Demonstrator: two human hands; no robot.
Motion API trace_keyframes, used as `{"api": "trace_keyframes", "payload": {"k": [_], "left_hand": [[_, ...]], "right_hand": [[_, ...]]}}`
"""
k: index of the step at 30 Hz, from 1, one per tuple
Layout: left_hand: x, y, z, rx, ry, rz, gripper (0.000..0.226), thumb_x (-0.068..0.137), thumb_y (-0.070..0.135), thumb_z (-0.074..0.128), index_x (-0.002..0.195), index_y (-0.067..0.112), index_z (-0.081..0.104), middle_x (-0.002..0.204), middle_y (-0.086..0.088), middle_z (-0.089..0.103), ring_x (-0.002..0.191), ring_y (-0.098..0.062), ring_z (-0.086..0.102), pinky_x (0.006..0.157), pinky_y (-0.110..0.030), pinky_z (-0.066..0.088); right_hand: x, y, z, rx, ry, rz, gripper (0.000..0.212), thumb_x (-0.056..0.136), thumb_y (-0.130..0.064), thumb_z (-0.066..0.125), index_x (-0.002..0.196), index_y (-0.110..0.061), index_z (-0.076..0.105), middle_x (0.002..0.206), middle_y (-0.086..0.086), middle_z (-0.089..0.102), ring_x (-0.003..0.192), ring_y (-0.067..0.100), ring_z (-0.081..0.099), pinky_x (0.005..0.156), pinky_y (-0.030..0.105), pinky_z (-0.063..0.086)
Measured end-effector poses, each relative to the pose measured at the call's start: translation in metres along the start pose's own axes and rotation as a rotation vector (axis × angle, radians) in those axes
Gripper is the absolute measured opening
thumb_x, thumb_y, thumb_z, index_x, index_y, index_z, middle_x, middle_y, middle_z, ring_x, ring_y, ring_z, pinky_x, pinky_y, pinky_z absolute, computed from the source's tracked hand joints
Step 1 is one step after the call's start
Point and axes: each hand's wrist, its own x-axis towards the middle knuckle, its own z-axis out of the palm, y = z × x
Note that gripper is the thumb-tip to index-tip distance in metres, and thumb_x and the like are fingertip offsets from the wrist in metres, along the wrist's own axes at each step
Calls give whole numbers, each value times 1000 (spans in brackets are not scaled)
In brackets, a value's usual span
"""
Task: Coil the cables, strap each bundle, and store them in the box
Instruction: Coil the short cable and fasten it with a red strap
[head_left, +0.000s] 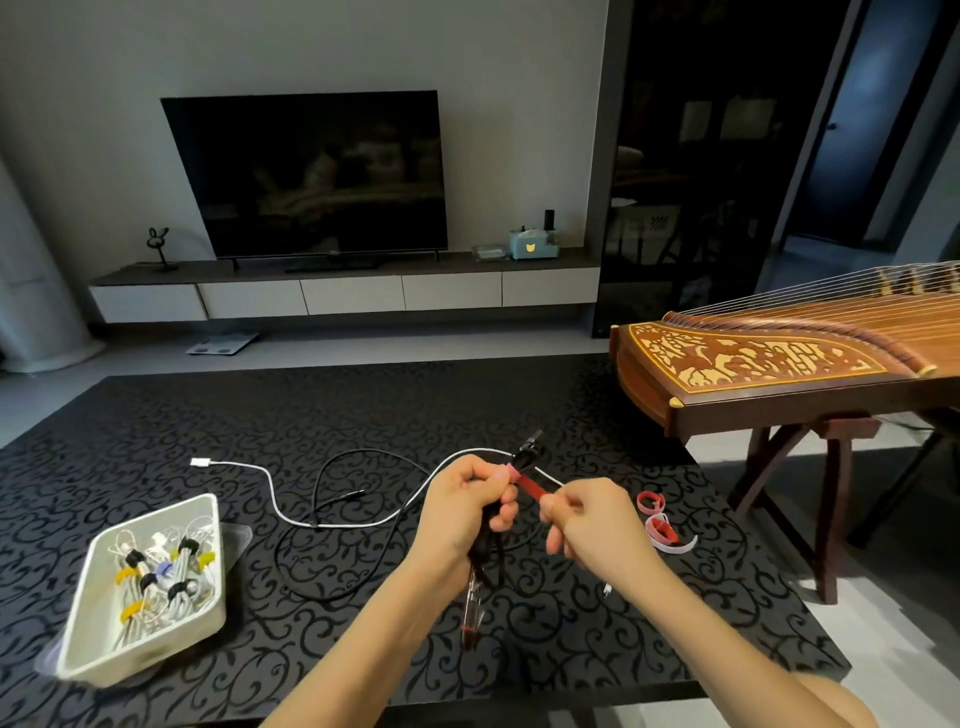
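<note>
My left hand (462, 506) grips a coiled black cable bundle (525, 457) held upright over the table; its lower loops hang below my wrist. A red strap (531, 486) runs from the bundle to my right hand (587, 517), which pinches the strap's free end. A loose white cable (275, 493) and a loose black cable (332, 467) lie spread on the black patterned table (156, 441). The white box (150, 587) at the left holds several strapped white bundles.
Spare red and white straps (660, 525) lie right of my right hand. A clear lid (236, 535) sits under the box. A wooden zither on a stand (779, 374) reaches over the table's right corner. A TV console stands beyond.
</note>
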Motion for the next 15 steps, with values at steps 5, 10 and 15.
{"api": "trace_keyframes", "payload": {"k": [5, 10, 15], "left_hand": [[-2, -9, 2, 184, 80, 131, 20, 92, -5, 50, 74, 2, 49, 53, -7, 50, 44, -12, 41, 41, -19, 30], [-10, -22, 5, 586, 14, 413, 32, 90, -4, 52, 64, 14, 45, 56, 7, 53, 53, -5, 42, 53, -19, 35], [-15, -22, -2, 849, -187, 540, 19, 86, 4, 43, 71, 16, 40, 65, -4, 48, 61, -17, 40, 57, -29, 34]], "right_hand": [[-32, -11, 3, -10, -57, -87, 29, 95, -15, 48, 70, -16, 62, 49, 0, 63, 39, 1, 49, 48, 11, 35], [-29, -37, -10, 278, -128, 42, 32, 89, -4, 48, 61, -5, 62, 45, 6, 57, 30, 7, 33, 33, 16, 23], [-15, -42, -26, 600, -281, 268, 25, 90, -1, 50, 67, 5, 60, 44, 6, 49, 33, 7, 30, 30, 16, 19]]}}
